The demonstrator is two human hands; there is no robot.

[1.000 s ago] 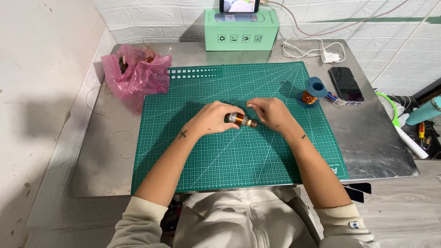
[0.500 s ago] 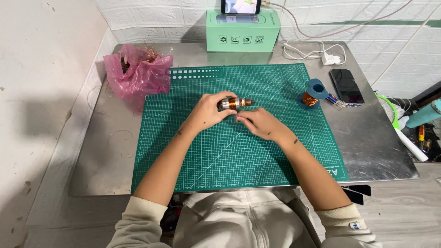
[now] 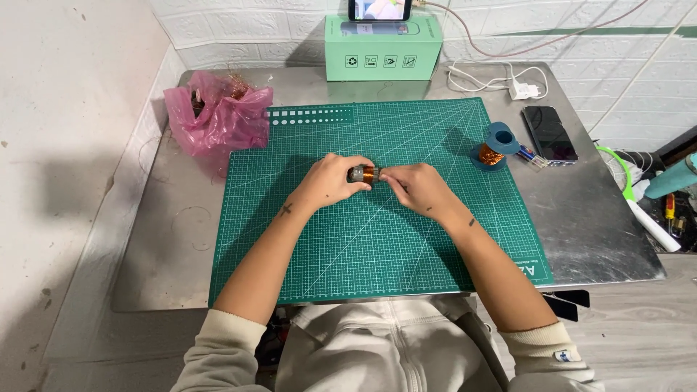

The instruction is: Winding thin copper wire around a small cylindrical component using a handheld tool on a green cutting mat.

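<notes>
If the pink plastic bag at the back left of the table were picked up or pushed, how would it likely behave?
The pink plastic bag looks crumpled and thin, so it would probably sag and deform rather than hold its shape. A push would likely crush it before it slides on the metal table. Thin coppery strands poke out of its open top, so bits might spill if it tipped.

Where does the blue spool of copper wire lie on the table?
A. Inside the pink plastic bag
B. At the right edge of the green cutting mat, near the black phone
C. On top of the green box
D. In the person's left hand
B: the blue spool of copper wire lies at the right edge of the green cutting mat, beside the black phone.
</notes>
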